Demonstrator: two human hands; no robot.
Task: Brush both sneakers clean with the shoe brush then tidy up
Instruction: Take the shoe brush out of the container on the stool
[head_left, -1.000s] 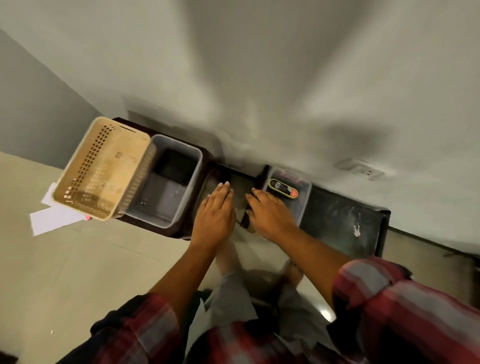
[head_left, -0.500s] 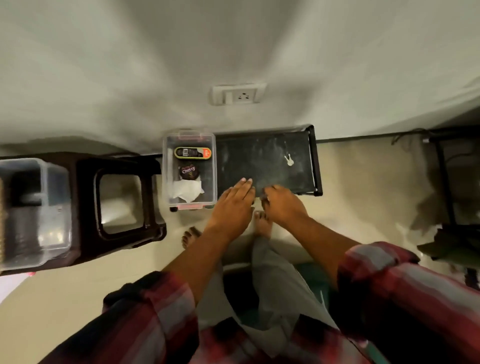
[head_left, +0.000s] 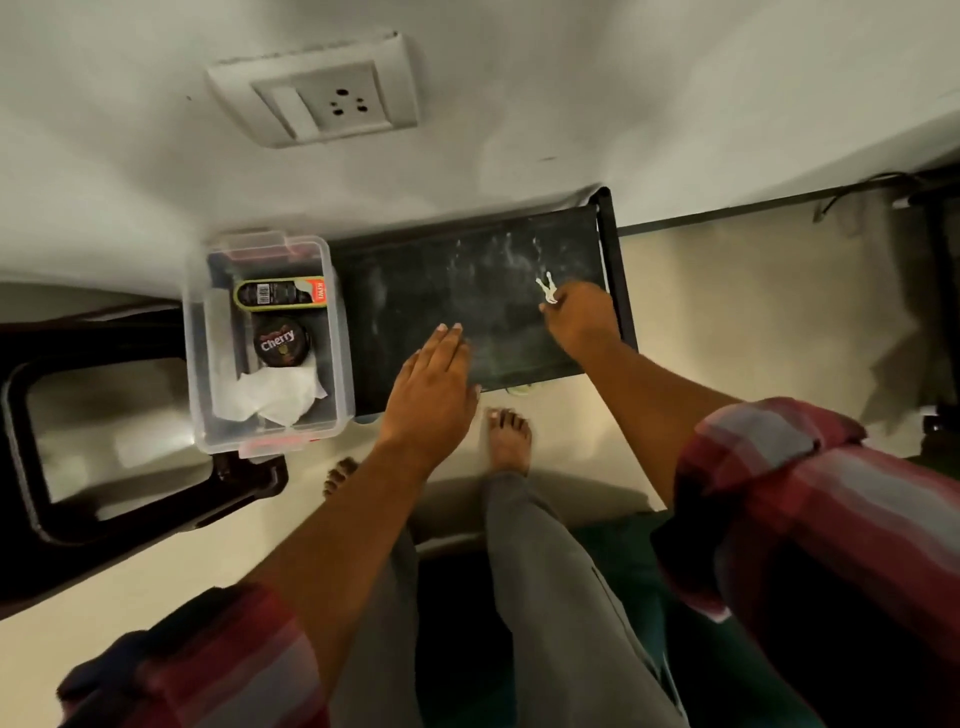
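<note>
Black, oblong, the Kiwi-labelled item (head_left: 280, 294) lies in the clear box (head_left: 200, 374), its long axis running 9 to 3. I cannot tell whether it is the shoe brush, and no sneakers show. A Cherry tin (head_left: 282, 340) and a white cloth (head_left: 275, 395) lie at its 6 o'clock. The box sits at 9 o'clock of the left hand (head_left: 428, 400), the nearer one, which is flat, straight-fingered and empty over the dark surface (head_left: 467, 291). The right hand (head_left: 582, 322) curls at a small white object (head_left: 546, 288); whether it grips it is unclear.

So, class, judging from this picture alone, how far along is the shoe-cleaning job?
Done, it seems: polish tin and white cloth lie in the clear box. In hand: the right hand is at a small white object on the black shelf; the left hand is flat. Left: unclear, no sneakers or brush show.
</note>
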